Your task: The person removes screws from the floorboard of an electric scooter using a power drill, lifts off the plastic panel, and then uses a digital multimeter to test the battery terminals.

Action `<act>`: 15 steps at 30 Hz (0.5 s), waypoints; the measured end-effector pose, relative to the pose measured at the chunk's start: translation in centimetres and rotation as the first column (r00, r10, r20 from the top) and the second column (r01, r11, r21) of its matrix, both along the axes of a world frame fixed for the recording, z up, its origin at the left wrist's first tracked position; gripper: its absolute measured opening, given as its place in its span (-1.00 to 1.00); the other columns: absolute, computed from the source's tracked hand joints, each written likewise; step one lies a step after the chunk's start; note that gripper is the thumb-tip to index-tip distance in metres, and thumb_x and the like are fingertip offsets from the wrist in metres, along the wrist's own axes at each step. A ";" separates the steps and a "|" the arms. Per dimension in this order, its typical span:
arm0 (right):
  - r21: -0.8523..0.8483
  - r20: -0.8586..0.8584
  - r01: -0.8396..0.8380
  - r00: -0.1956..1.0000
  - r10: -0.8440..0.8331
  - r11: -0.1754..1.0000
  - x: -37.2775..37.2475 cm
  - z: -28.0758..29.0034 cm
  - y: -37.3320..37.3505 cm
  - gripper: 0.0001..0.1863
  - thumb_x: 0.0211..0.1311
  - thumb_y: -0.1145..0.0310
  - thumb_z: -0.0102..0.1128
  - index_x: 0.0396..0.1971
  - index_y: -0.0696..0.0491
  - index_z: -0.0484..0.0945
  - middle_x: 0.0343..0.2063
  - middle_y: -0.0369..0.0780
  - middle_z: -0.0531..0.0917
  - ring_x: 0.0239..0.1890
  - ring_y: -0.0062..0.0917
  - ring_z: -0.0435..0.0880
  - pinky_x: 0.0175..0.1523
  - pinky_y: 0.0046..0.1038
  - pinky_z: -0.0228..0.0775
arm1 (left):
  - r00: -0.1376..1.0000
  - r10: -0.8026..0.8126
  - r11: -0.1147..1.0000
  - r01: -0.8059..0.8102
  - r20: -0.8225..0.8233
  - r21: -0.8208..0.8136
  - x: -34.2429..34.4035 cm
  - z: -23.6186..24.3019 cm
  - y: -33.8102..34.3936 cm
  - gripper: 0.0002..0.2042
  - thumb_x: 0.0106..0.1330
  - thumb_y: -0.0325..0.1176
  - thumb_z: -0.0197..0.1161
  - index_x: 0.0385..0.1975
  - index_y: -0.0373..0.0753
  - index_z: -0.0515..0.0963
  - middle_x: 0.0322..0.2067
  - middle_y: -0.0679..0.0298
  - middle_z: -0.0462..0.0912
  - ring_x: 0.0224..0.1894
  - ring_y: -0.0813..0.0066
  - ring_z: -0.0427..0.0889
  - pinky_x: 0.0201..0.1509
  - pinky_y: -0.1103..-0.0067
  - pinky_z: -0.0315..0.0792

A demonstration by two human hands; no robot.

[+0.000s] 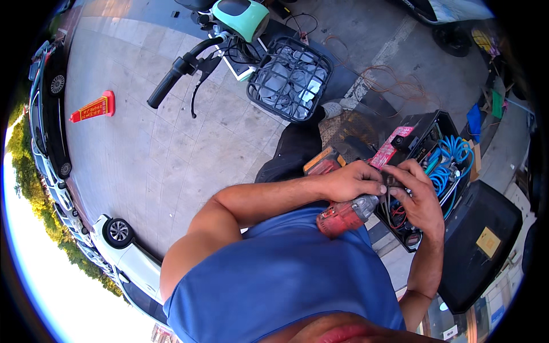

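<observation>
My left hand (pixel 359 180) and my right hand (pixel 418 193) meet in front of my chest. The fingers of both are closed around a small dark piece (pixel 390 180) that they mostly hide. Beneath my left wrist is a red-and-grey cordless impact driver (pixel 342 217), its grey nose pointing toward my right hand. The driver's yellow-and-black battery (pixel 325 161) shows beyond the wrist. I cannot tell whether any left fingers grip the driver. Right behind the hands stands an open black toolbox (pixel 424 128), with a coiled blue hose (pixel 454 157) and assorted tools inside.
The toolbox's black lid (pixel 483 246) is folded open on the right. Ahead stands a mint-green electric bike (pixel 240 17) with a handlebar (pixel 171 80) and a wire basket (pixel 290 79) holding grey cloth. A red-and-yellow traffic cone (pixel 94 108) and parked cars (pixel 51 108) are at left.
</observation>
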State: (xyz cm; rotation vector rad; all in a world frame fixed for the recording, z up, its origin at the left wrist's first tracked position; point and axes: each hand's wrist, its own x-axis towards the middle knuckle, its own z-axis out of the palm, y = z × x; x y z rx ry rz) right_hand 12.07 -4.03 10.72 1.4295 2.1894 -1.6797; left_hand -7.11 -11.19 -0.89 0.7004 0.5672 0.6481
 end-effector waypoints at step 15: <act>0.068 -0.148 -0.554 0.817 0.557 0.830 -9.6 5.9 -16.6 -0.62 0.10 0.42 0.39 -0.10 0.14 0.48 -0.18 -0.06 0.70 -0.06 -0.14 0.68 0.01 -0.20 0.48 | 0.997 0.046 0.997 -0.050 -0.063 -0.052 -9.8 4.9 -21.1 -0.72 0.43 -0.25 0.24 -0.28 -0.40 0.66 -0.43 0.40 0.61 -0.39 0.72 0.52 -0.30 0.66 0.40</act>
